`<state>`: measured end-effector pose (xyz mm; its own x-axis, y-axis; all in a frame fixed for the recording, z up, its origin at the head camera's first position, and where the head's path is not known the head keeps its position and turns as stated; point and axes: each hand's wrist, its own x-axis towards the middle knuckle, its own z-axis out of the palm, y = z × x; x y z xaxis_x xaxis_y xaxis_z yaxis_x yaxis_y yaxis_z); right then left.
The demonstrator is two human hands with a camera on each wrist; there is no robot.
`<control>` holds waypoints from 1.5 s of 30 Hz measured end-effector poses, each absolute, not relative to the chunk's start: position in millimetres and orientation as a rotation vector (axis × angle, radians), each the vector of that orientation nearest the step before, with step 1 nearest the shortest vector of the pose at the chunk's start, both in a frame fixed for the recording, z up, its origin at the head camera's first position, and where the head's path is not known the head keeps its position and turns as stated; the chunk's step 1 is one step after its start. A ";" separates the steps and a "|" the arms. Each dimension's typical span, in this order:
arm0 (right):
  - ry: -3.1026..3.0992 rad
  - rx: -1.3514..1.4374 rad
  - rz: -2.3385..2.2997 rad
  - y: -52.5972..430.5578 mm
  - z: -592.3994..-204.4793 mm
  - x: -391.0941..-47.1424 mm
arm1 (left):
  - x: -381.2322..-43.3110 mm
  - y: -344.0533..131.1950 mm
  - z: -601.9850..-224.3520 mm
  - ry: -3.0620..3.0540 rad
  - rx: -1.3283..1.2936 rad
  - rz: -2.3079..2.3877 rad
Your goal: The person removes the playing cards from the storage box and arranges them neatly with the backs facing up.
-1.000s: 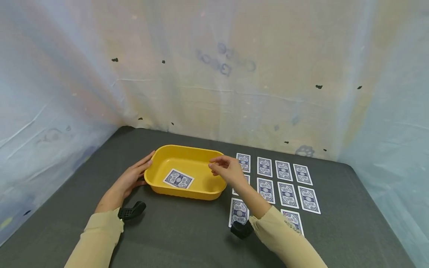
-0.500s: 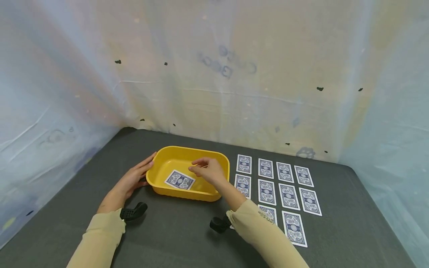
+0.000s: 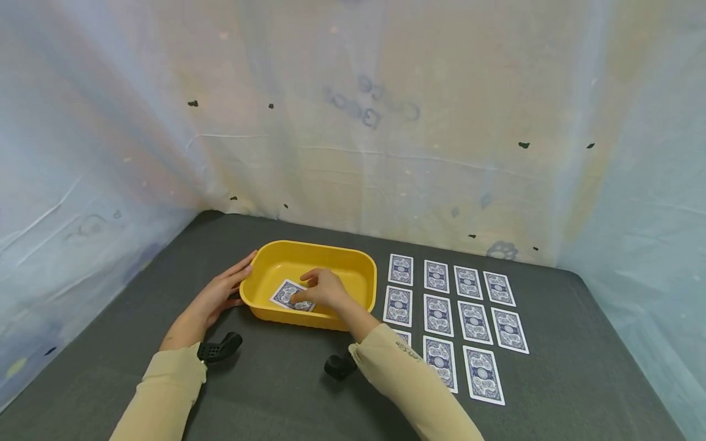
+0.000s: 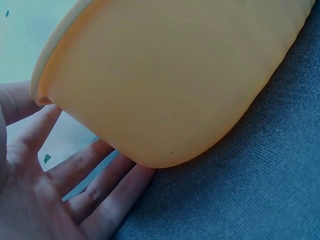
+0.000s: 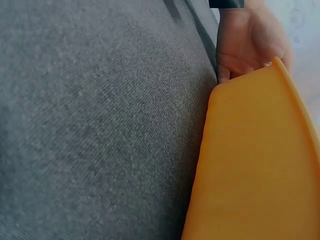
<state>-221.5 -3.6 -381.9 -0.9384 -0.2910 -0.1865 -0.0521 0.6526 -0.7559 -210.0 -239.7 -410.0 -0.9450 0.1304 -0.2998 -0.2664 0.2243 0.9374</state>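
Note:
A yellow plastic tub (image 3: pixel 353 257) stands on the dark table, with a blue-and-white playing card (image 3: pixel 282 295) lying back up inside it. My left hand (image 3: pixel 223 288) rests against the tub's left end. In the left wrist view, the straight fingers (image 4: pixel 107 197) touch its outer wall near the base. Reaching over the front rim, my right hand (image 3: pixel 325 289) has its thumb and fingers apart, with the fingertips over or on the card. Its fingers cover part of the card, and the right wrist view shows only the tub's outer wall (image 5: pixel 255 160), not those fingers.
Several playing cards (image 3: pixel 438 315) lie back up in rows to the right of the tub; my right forearm covers part of one. Dark cloth (image 3: pixel 265 392) covers the table. A pale sheet (image 3: pixel 441 110) hangs behind and at both sides.
My right hand has moved left and down from the tub's right end to the card inside. Cards formerly behind the right arm now show. The left hand stays at the tub.

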 end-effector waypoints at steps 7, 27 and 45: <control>2.686 -0.449 -0.878 -12.4 -385.4 -222.6 | -209.0 -237.9 -408.8 2.183 -0.110 1.775; 2.693 -0.346 -0.868 -9.8 -381.1 -220.7 | -208.6 -239.2 -410.2 2.203 -0.113 1.773; 2.691 -0.377 -1.156 16.2 -372.2 -213.1 | -207.7 -240.9 -411.0 2.196 -0.059 1.769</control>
